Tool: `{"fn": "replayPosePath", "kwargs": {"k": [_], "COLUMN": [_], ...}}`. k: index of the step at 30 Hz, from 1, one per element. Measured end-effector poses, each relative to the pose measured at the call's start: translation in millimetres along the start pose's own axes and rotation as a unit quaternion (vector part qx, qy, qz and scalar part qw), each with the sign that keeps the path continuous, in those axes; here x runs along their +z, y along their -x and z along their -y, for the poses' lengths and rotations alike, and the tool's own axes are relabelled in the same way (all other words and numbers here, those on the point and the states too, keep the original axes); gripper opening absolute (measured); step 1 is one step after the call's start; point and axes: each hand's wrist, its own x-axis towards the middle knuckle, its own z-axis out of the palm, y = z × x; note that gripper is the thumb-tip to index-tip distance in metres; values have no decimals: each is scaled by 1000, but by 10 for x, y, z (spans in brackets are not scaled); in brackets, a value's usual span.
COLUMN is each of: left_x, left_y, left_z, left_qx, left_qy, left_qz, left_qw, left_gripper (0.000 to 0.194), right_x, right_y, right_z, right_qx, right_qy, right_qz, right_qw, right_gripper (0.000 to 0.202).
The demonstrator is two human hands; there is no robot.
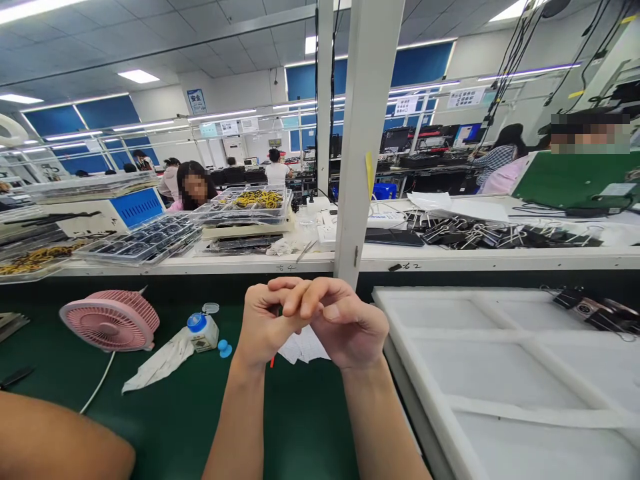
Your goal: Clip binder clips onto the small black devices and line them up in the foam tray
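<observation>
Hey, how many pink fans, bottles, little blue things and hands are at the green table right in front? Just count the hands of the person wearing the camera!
Pink fan: 1
Bottle: 1
Little blue thing: 1
Hands, the left hand and the right hand: 2
Total: 5

Both forearms (239,413) reach forward, the left hand (265,320) and right hand (356,327) touching, their bent fingers (311,297) overlapping between them.

Single head-worn view, forward and down, the green benchtop (170,427) near, the ceiling (150,23) far above
</observation>
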Motion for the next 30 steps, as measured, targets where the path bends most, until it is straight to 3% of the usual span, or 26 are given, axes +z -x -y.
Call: {"fn": "replayPosePath", "kwargs": {"k": [6,20,26,30], "left_x": [-19,-7,-26,-27], "left_y": [-3,-22,-36,-49], "left_z": [2,14,71,65], "left_qx": [-11,-3,-14,-24], "left_qy": [-5,-22,37,55], "left_qz": [21,22,17,21], "left_qw": [1000,1000,999,998], "left_gripper": [39,44,45,47], "right_x": [-16,-36,-99,-128], "right_y": [15,18,15,12], "right_z": [27,12,-118,-215], "right_qx": [33,26,2,32], "right_qy": [-9,-13,-16,-55], "right_qz": [-2,-1,49,13], "right_qw": [999,1000,999,998], "right_gripper": [12,14,25,28]}}
